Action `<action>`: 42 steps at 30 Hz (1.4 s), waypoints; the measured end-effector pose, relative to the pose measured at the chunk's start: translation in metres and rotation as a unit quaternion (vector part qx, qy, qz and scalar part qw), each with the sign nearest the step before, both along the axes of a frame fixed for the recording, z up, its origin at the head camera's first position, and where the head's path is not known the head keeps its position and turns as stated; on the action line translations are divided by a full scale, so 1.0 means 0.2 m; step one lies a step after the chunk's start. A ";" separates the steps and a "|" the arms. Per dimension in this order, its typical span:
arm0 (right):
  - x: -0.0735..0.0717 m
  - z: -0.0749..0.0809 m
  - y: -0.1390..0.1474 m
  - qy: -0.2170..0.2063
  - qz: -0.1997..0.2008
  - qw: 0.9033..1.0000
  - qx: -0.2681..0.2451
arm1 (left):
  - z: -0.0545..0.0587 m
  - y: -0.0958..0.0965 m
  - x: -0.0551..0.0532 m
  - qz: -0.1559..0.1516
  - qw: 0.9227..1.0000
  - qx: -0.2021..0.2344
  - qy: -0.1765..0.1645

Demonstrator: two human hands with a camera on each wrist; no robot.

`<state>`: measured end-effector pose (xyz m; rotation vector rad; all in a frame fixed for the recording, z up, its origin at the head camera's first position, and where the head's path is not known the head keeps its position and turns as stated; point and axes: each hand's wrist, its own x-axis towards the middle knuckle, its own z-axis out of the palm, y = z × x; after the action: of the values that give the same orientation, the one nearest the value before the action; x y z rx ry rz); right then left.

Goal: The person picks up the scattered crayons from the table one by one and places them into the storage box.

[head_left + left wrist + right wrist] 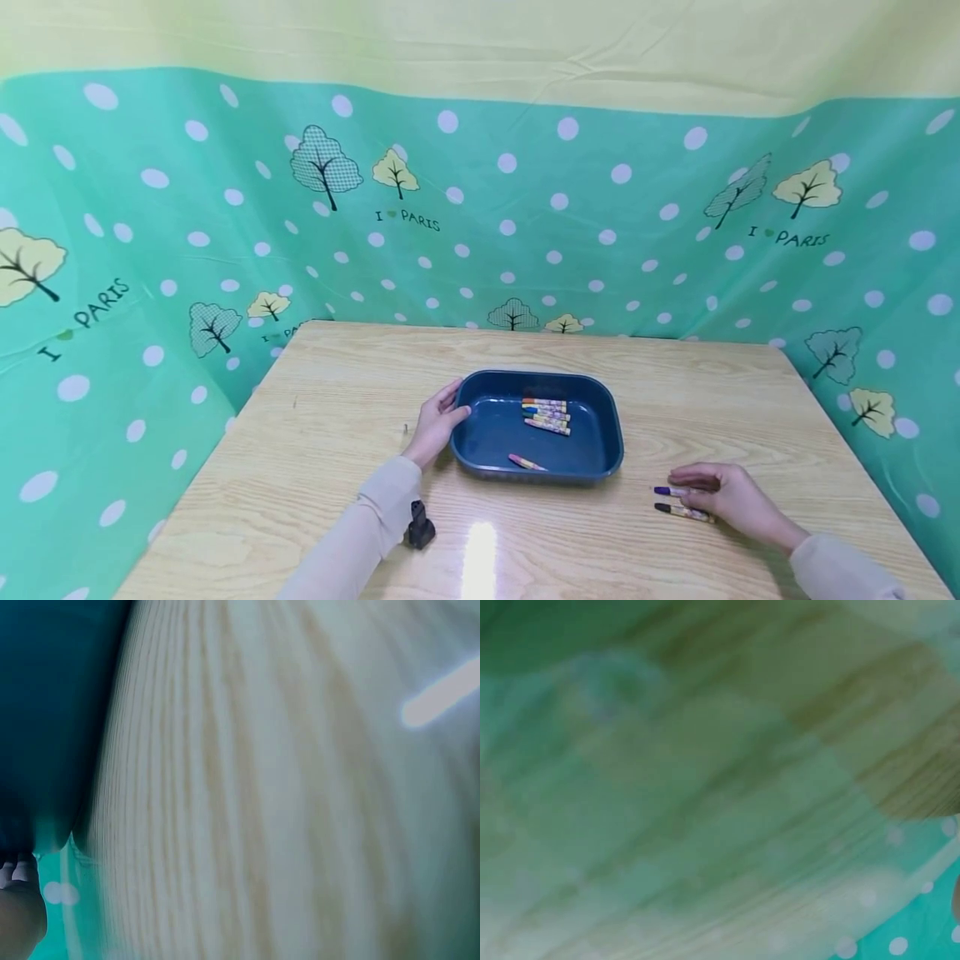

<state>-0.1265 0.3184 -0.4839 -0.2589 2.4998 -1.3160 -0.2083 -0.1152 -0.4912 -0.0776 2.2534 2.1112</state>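
Note:
A dark blue tray (480, 442) stands on the table. My left hand (435, 425) grips its left rim, thumb over the edge and fingers along the outside. Inside the tray, several crayons (546, 415) lie in a row toward the right, and a pink crayon (527, 462) lies apart near the front wall. To the right of the tray, my right hand (727, 498) pinches a purple crayon (664, 491) low over the table, thumb and fingers about its rear end. A black crayon (684, 512) lies just in front, partly beneath the hand.
A small black object (420, 527) stands beside the left sleeve. The wooden table (360, 367) is backed by a green dotted curtain (480, 208) behind and at the sides. The right wrist view is mostly blurred table and reflections.

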 end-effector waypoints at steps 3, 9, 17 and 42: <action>0.00 -0.02 -0.01 0.043 -0.004 0.999 0.027 | 0.00 0.00 0.00 0.002 1.000 0.002 -0.002; 0.01 -0.01 -0.01 0.069 -0.009 0.996 0.049 | 0.00 0.00 0.00 0.002 1.000 -0.003 -0.003; -0.04 0.05 -0.04 0.036 -0.032 0.997 0.055 | 0.00 0.00 0.01 0.006 1.000 0.000 -0.002; -0.24 0.31 -0.43 0.077 -0.036 0.996 -0.022 | 0.08 0.01 0.04 -0.011 1.000 0.010 0.003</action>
<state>-0.1748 0.2320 -0.4210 -0.2932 2.6333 -1.4303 -0.2001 -0.1136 -0.4752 -0.0448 2.2261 2.1259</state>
